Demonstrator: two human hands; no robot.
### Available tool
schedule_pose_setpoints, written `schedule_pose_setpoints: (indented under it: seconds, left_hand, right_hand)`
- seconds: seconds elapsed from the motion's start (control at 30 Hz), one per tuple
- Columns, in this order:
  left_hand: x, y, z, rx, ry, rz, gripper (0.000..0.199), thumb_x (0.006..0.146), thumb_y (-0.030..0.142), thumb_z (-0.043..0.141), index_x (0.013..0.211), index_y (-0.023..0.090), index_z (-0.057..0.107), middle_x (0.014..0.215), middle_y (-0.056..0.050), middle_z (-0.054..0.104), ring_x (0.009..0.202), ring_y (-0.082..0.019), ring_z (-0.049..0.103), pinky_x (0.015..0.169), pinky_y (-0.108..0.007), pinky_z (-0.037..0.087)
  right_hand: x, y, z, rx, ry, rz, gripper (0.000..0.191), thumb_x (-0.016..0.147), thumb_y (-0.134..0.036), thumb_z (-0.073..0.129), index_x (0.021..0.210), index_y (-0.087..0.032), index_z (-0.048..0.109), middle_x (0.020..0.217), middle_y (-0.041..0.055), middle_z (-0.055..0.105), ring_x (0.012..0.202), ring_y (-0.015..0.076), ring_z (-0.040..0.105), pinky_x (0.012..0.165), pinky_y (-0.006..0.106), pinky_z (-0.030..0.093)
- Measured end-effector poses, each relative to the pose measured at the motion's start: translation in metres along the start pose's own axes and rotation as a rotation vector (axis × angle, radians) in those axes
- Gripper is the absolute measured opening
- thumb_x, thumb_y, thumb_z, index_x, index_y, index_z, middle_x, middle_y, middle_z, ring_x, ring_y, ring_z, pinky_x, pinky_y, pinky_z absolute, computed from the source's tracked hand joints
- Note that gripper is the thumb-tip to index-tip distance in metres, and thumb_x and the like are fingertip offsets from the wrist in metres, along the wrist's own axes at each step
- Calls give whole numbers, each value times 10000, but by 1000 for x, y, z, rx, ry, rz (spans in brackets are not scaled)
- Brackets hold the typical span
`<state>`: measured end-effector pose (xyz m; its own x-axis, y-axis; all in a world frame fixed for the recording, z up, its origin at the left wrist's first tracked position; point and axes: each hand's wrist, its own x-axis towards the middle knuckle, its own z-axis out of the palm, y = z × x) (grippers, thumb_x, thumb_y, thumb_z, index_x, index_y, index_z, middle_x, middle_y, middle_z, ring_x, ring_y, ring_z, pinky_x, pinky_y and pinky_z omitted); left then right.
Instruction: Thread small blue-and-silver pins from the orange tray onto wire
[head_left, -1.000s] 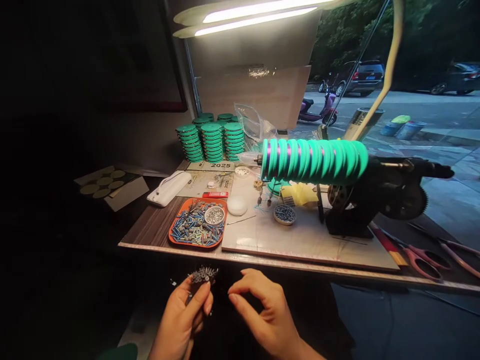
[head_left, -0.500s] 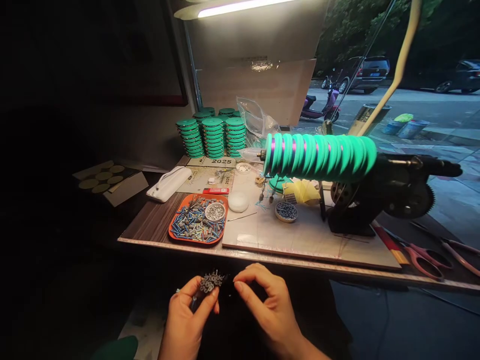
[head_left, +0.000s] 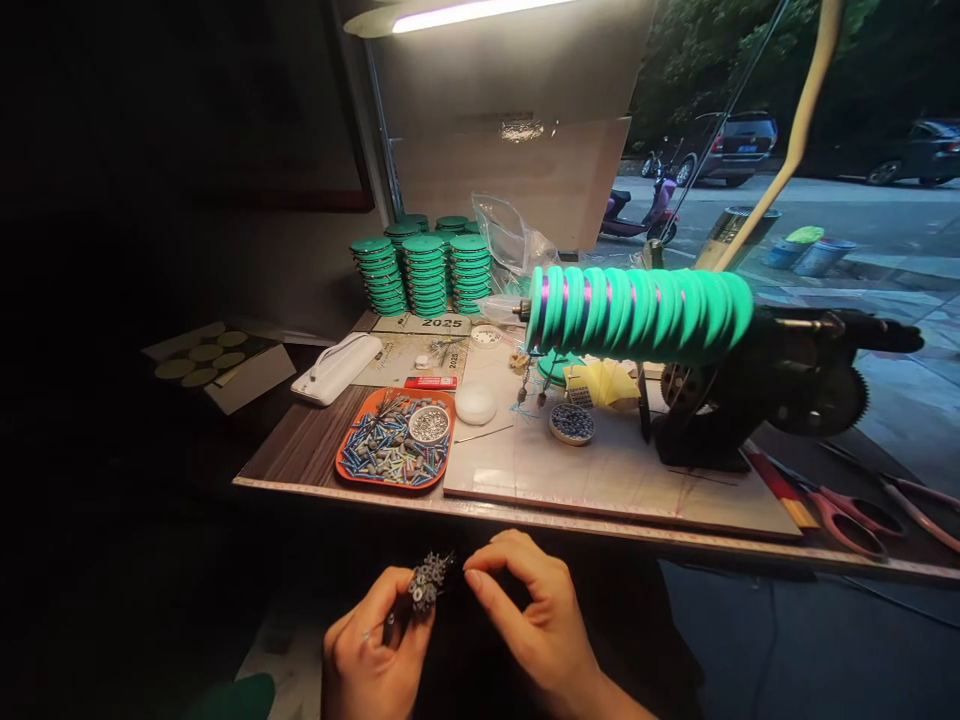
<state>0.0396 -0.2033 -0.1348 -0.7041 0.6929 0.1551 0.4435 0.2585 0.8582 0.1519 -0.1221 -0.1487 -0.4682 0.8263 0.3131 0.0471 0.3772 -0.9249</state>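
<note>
In front of the table's edge, my left hand [head_left: 381,632] is closed around a bundle of small dark grey pieces [head_left: 427,583] with ring-like ends and thin wiry tips. Their exact kind is too small to make out. To the right of the bundle, my right hand [head_left: 534,605] has its thumb and forefinger pinched together, close to the wiry tips. Whatever lies between those fingertips is too fine to tell. An orange tray [head_left: 339,468] of blue, grey and pale small parts sits on the table beyond my left hand, with a small white dish [head_left: 412,432] of shiny bits inside.
A black geared machine [head_left: 705,400] carries a row of green discs [head_left: 637,312]. Stacked green spools [head_left: 424,275] stand at the back. A round dish of dark beads [head_left: 572,424] lies on the board [head_left: 517,482]. Scissors [head_left: 847,515] rest at the right.
My left hand has turned and tilted the bundle, so its ring-like ends face differently and its tips point more to the right. My right hand has barely shifted, staying pinched.
</note>
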Motion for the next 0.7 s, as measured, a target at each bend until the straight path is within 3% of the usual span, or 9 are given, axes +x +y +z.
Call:
schedule_pose_setpoints:
  seconds: [0.13,0.5,0.7]
  left_hand:
    - [1,0,0,17,29,73,132,681,265,590,562,210,577,452,60,419,398,-87,334,417,-201,277]
    - [2,1,-1,25,46,82,138,685,272,591,560,214,575,447,55,419,389,-92,335,421,-199,305]
    - [3,0,-1,-37,-17,-32,182,679,330,609,555,203,571,486,46,456,446,-104,389,450,-208,304]
  right_hand:
    - [0,0,0,2,5,8,163,807,-214,536,697,-144,635,657,0,601,663,48,526,627,151,383]
    - [0,-2,-1,6,-41,60,203,819,-251,516,692,-145,634,657,5,603,669,59,530,629,156,384]
    - [0,-1,-2,-31,-78,156,236,835,-271,496,684,-138,620,664,-2,580,659,49,500,628,150,355]
